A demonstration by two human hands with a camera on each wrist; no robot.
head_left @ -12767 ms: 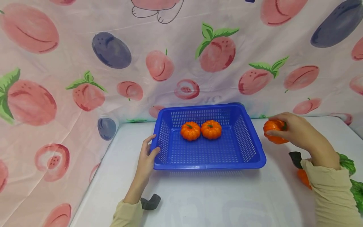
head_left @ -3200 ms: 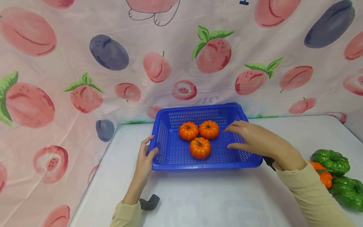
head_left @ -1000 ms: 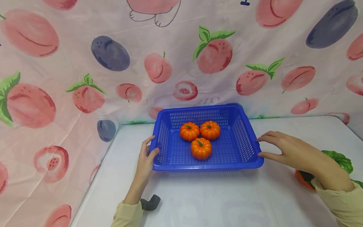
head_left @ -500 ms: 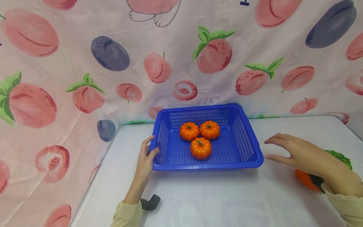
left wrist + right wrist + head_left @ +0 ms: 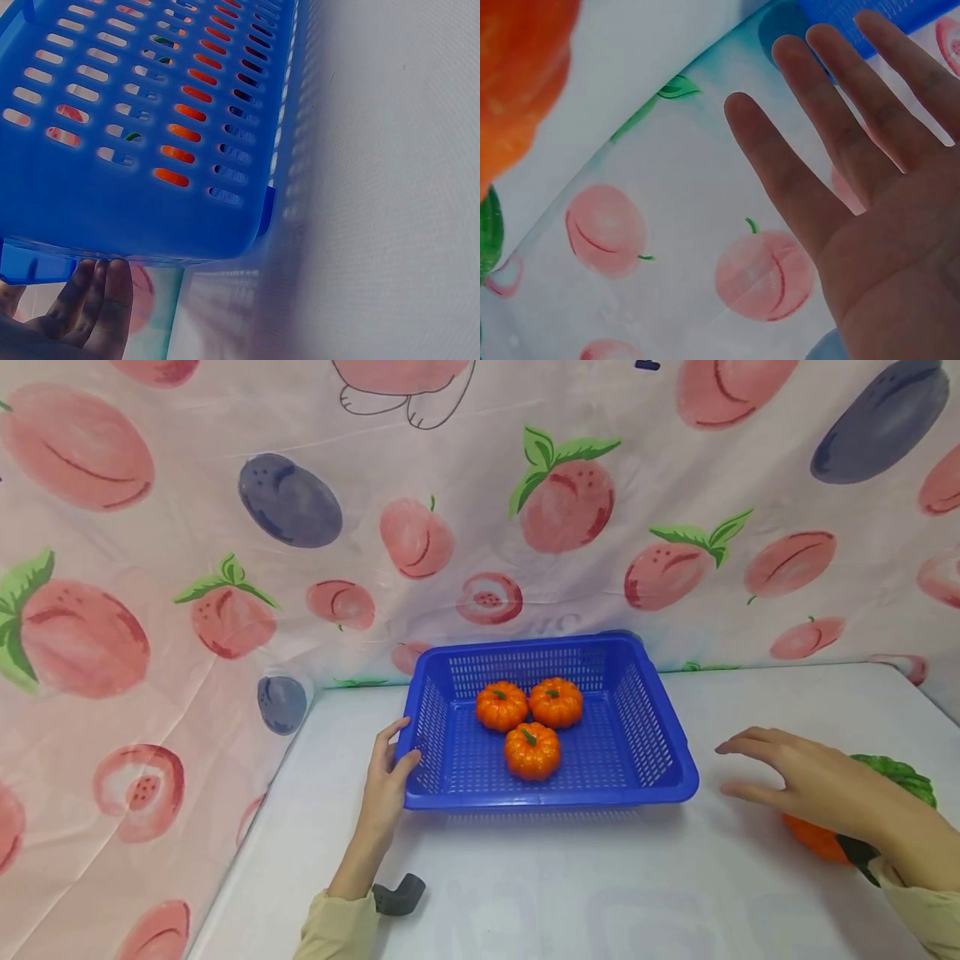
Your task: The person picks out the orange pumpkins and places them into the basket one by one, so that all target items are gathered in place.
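Note:
A blue perforated plastic basket (image 5: pixel 551 799) holds three small orange toy pumpkins: one at back left (image 5: pixel 502 706), another pumpkin beside it (image 5: pixel 556 702), and a third pumpkin in front (image 5: pixel 532 751). My left hand (image 5: pixel 386 781) grips the basket's left rim, thumb over the edge; its fingers touch the blue wall in the left wrist view. To the right of the basket, my right hand (image 5: pixel 813 781) hovers with fingers spread, holding nothing. Partly hidden under it lie another orange pumpkin (image 5: pixel 810 839) and a green pumpkin (image 5: pixel 896 771).
The white tabletop (image 5: pixel 540 893) runs around the basket. Behind it hangs a pink fruit-print cloth (image 5: pixel 570 585), close to the basket's back rim. A dark device (image 5: pixel 400 894) sits at my left wrist.
The pumpkin my right hand held earliest now lies in the basket's front. That hand has since left the basket and moved rightward toward the remaining pumpkins. The left hand stays on the rim.

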